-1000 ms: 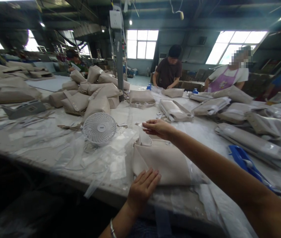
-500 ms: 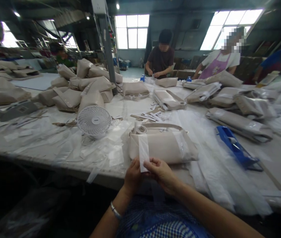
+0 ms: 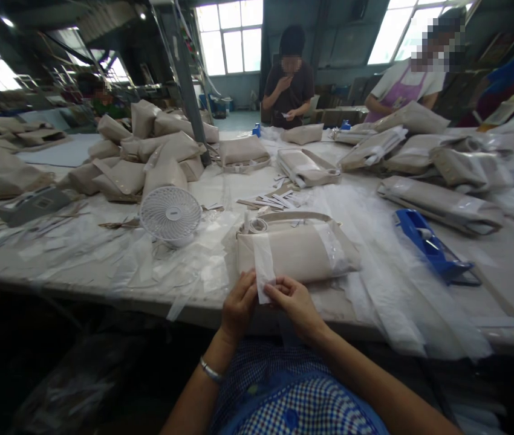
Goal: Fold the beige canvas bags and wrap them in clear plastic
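A beige bag (image 3: 300, 257) lies on its side at the table's front edge, its strap curled along the far side. Clear tape or film crosses its right part. Down its left part runs a white strip (image 3: 265, 263), whose lower end hangs over the bag's near side. My right hand (image 3: 296, 307) pinches that lower end between thumb and fingers. From the left, my left hand (image 3: 239, 305) has its fingers closed at the strip's left edge; part of its grip is hidden.
A white fan (image 3: 170, 214) stands left of the bag, among clear plastic pieces (image 3: 193, 266). On the right are clear plastic bags (image 3: 388, 296) and a blue tape dispenser (image 3: 433, 248). Beige bags (image 3: 166, 151) pile up behind, around a metal post (image 3: 188, 84). Two people work across the table.
The view has tilted down slightly. Both my hands stay at the strip's lower end. Across the table, one person has raised a hand towards the face.
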Available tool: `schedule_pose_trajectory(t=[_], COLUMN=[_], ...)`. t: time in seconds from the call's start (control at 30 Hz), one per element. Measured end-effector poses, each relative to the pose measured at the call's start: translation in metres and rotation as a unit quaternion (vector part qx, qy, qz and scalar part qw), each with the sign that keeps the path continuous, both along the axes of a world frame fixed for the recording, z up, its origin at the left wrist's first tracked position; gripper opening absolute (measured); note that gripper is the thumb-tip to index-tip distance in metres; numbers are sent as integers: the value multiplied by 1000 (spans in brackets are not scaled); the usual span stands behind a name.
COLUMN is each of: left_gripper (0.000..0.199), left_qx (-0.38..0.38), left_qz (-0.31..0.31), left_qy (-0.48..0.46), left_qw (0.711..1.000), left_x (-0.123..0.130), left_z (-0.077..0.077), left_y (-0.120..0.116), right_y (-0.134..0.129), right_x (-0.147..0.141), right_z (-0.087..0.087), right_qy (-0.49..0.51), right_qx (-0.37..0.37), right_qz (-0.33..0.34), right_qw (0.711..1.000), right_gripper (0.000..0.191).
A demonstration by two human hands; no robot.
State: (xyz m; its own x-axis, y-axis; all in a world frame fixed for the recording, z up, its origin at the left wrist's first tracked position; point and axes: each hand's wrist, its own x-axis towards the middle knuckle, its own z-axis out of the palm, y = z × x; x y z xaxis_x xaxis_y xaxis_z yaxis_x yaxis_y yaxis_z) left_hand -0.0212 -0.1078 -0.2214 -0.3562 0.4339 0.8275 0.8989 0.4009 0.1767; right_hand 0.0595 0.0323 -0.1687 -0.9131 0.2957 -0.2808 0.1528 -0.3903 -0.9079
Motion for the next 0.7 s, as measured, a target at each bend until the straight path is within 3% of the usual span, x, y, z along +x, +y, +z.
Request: schedule_pose_trajectory(t=[0.07, 0.3, 0.53, 0.6, 0.63, 0.7], left_gripper=[13, 8, 47, 51, 52, 54], left_qx=[-6, -6, -88, -102, -104, -101], left_qz=[20, 46, 50, 45, 46, 46], left_qy=[14, -17, 2, 12, 12, 5], left_qw=[1000, 999, 995, 994, 993, 994], left_x=[1, -2, -2, -1, -1, -1], left_z=[-1, -5, 3, 2, 1, -1], left_y=[1, 2, -1, -1, -1, -1], right_y=[-1, -2, 8, 19, 27, 43], right_x=[1, 5, 17, 36, 48, 71], right_z=[-5, -18, -21, -28, -33, -43], right_qy=[0, -13, -5, 35, 70, 153], right_qx=[3, 54, 181, 304, 386, 551], right_qz=[2, -3, 42, 56, 66, 106], right_qw=[1000, 998, 983, 950, 918, 814], right_gripper=[35, 35, 28, 20, 19, 35])
